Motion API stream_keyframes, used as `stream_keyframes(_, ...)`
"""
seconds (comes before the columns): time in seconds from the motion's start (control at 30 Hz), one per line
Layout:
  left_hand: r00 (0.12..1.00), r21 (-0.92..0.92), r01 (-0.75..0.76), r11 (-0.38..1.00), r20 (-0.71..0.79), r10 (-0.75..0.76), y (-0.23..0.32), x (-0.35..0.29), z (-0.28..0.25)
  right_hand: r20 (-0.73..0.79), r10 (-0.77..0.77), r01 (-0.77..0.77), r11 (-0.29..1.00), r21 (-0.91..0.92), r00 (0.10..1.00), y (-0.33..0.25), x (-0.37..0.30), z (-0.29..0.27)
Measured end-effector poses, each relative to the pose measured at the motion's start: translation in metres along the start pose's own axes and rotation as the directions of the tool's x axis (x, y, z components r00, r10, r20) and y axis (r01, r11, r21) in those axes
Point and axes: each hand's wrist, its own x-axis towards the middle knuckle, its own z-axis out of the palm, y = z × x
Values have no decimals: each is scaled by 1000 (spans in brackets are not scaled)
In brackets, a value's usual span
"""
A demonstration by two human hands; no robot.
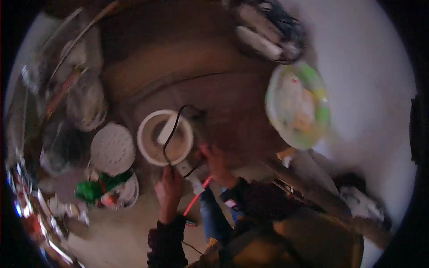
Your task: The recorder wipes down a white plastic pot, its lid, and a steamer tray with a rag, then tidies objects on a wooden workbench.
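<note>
Apparently, the left hand pinched the black cord; the right hand had an unclear grip; slack needed guiding off the bowl.

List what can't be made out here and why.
- Left hand, head view: its own back hides the grip on the dark cord.
- Right hand, head view: blur and dimness obscure the fingertips.
- Green-rimmed basin, head view: blur obscures its contents.
- Dark bundle, head view: top edge cuts it off.

Apparently a cluttered home, white pot, perforated white disc, green-edged basin, plastic bags, pale wall
</note>
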Motion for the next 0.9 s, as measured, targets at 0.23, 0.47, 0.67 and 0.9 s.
stream_keyframes(0.23,942,292,-319,902,207,266,52,-25,4,110,89,-109,974,201,990,-107,0,3)
stream_keyframes(0.47,915,-30,-327,944,239,325,58,-47,16,-106,-121,100,977,-188,987,-168,-39,-75)
stream_keyframes(0.67,921,-294,-8,956,371,121,-43,-41,39,-32,-51,41,964,-261,998,-252,-66,-149)
stream_keyframes(0.9,865,-648,363,670,501,16,-72,-3,85,-243,-265,272,962,-5,933,-224,-20,-167)
